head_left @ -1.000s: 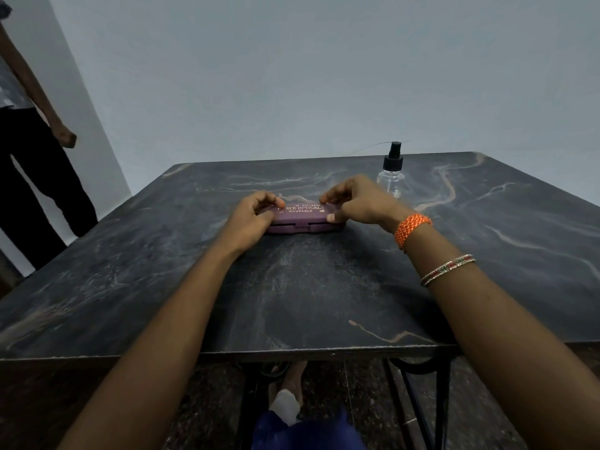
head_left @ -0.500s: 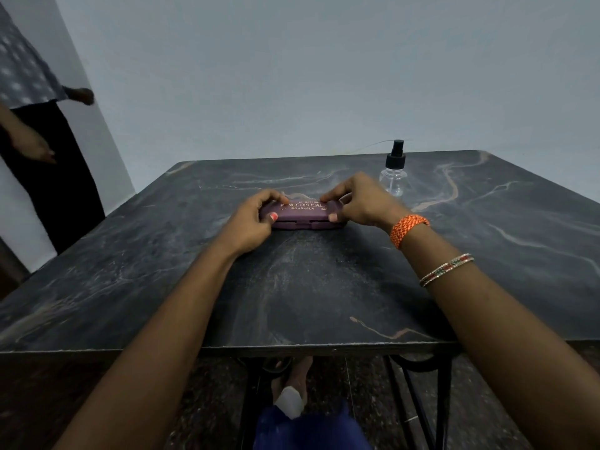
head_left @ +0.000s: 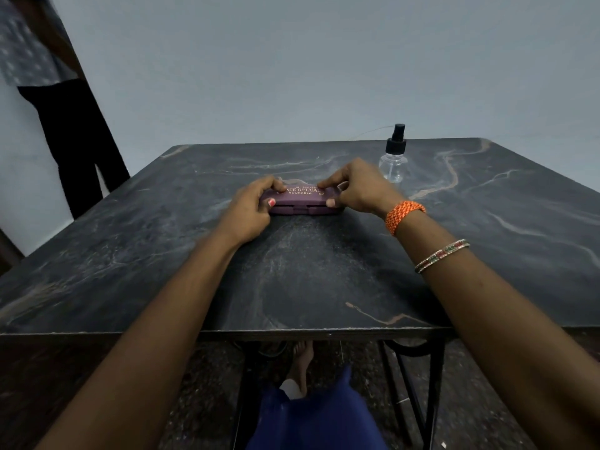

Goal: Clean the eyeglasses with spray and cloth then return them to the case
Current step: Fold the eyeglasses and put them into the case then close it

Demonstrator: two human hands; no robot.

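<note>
1. A purple eyeglasses case lies flat on the dark marbled desk, around the middle of its width and nearer the far edge than the near one. Its lid is down; gold lettering shows on top, and the hinge side faces the near edge.
2. The left hand grips the left end of the case: the fingers curl over the top and the thumb, with a pink-painted nail, presses the near side.
3. The right hand grips the right end in the same way, fingers curled onto the lid and thumb against the near side.
4. The eyeglasses and the cloth do not show; whether they lie inside the case cannot be told.
5. A clear spray bottle with a black pump top stands upright near the far edge, just right of the right hand and apart from the case.
6. The right forearm carries an orange woven band at the wrist and a thin beaded bangle further up.
7. Another person in dark trousers and a patterned shirt stands beyond the far left corner of the desk, by the pale wall.
8. Under the near edge, black metal legs, a foot and blue cloth show.
</note>
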